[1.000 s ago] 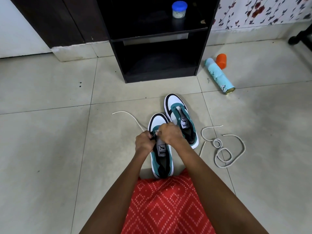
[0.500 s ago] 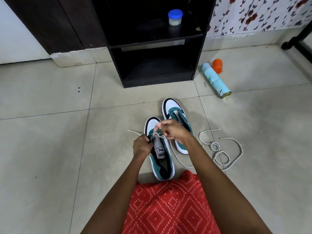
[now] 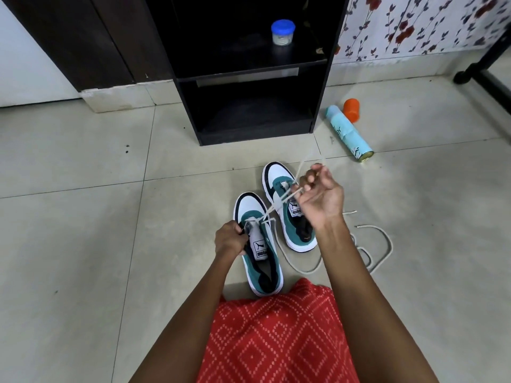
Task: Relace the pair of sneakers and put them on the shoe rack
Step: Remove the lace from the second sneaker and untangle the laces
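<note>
Pinching white shoelace [image 3: 279,203] taut in right hand [image 3: 322,194] fingers above far sneaker [image 3: 276,172]; gripping near sneaker [image 3: 249,203] eyelet edge with left hand [image 3: 229,240].

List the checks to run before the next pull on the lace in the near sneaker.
1. Left hand grips the near sneaker near its tongue: ok.
2. Right hand holds the lace taut above the shoes: ok.
3. Lace ends even: cannot tell.
4. Far sneaker laced: not ok; the second lace lies loose on the floor.
5. Sneakers on the shoe rack: not ok, both on the floor.
</note>
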